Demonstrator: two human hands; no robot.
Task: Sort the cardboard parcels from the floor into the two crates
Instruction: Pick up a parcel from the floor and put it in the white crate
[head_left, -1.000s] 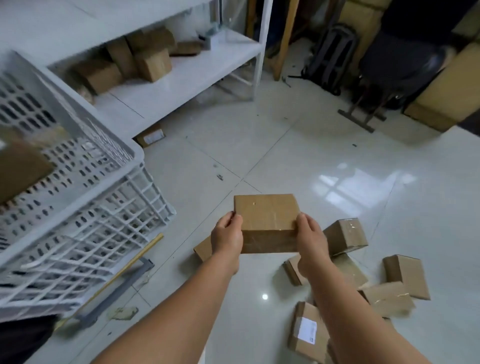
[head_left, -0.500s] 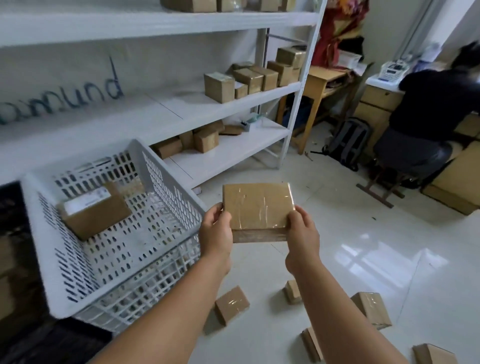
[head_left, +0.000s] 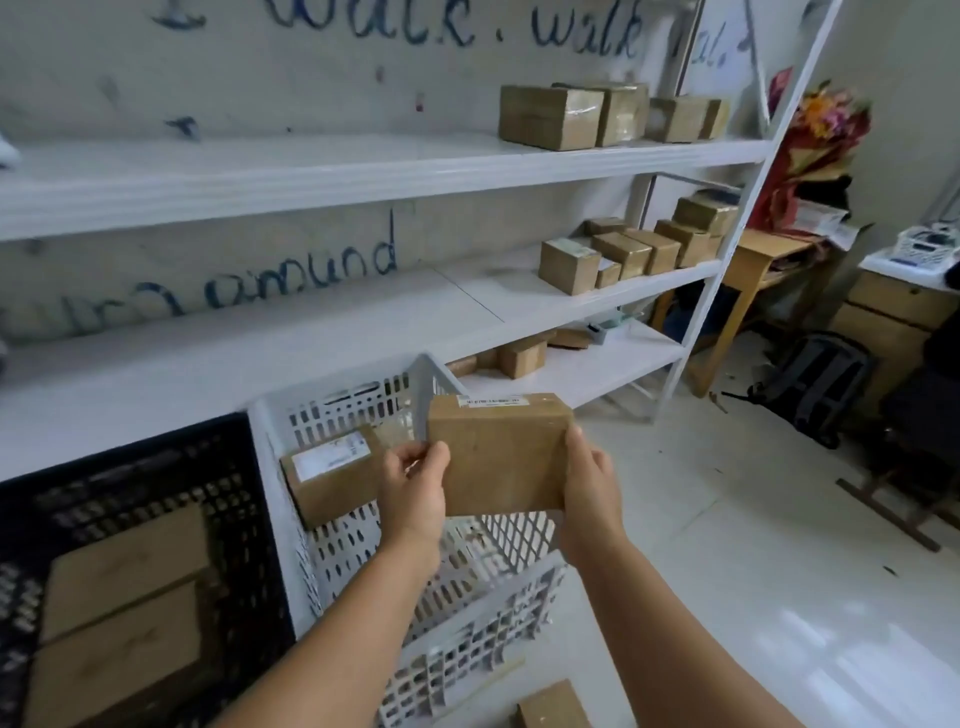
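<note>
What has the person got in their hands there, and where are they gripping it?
A cardboard parcel, held by its two short sides: left hand on the left edge, right hand on the right, above the white crate.

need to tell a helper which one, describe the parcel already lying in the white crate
Find the white crate beside the black crate, under the shelves. Inside leans a brown parcel with a white label on top, unlike the parcel held above.

Brown parcel (head_left: 501, 457) above white crate (head_left: 275, 467); black crate (head_left: 244, 519) beside.
</note>
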